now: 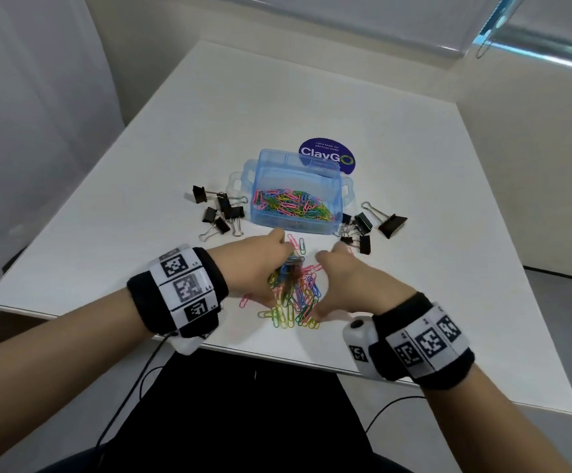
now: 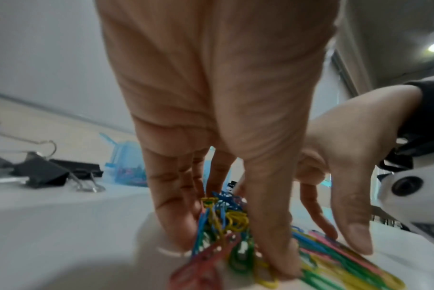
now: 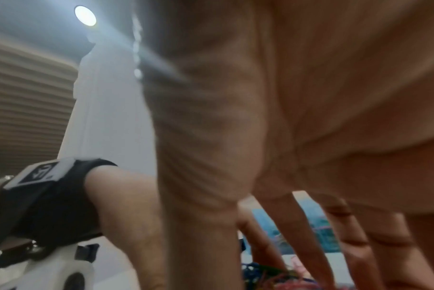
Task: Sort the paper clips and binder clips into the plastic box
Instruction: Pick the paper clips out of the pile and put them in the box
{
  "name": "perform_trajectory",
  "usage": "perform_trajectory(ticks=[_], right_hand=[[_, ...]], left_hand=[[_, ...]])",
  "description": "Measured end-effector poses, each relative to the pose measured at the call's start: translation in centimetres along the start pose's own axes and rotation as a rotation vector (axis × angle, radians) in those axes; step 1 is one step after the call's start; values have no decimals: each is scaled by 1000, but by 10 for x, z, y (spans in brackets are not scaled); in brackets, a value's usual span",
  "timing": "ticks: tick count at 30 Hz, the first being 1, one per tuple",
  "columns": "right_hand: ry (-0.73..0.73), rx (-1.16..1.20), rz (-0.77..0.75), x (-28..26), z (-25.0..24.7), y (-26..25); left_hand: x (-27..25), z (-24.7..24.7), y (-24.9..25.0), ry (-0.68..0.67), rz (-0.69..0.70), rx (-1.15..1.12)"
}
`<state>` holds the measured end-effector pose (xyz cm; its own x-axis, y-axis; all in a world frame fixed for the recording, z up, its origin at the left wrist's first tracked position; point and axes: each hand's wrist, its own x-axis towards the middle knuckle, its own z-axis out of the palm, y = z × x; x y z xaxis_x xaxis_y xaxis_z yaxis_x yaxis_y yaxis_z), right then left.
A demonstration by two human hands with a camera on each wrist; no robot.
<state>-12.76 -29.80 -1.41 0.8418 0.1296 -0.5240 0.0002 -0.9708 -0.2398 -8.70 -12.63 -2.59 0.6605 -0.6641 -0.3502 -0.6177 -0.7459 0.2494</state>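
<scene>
Head view, left to right: black binder clips [image 1: 221, 213] lie left of the blue box [image 1: 296, 203], itself part-filled with paper clips. Nearer, the left hand [image 1: 260, 264] pinches a bunch from the loose paper clips [image 1: 298, 295]; the right hand [image 1: 342, 278], fingers straight, presses the pile.

A big white square table [image 1: 277, 107] stands by plain white walls [image 1: 39, 97]. A round ceiling light [image 3: 85, 15] shines above.
</scene>
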Motion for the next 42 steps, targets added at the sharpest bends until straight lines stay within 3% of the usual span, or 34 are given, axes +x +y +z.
perform_trajectory(ticks=[3, 9, 17, 30, 36, 39, 42], right_hand=[[30, 42, -93, 1, 0, -12], [27, -31, -77, -6, 5, -11], [201, -64, -212, 21, -3, -24], [346, 546, -102, 18, -46, 7], [563, 890, -112, 32, -86, 6], [639, 850, -117, 46, -96, 3], [578, 688, -84, 59, -92, 0]], left_hand=[[2, -2, 0, 29, -17, -37], [-13, -2, -10, -28, -54, -22], [8, -11, -8, 77, -4, -26], [6, -31, -22, 178, -7, -190], [0, -61, -27, 439, -26, -318], [-2, -71, -30, 634, -51, -388], [1, -75, -34, 777, -80, -449]])
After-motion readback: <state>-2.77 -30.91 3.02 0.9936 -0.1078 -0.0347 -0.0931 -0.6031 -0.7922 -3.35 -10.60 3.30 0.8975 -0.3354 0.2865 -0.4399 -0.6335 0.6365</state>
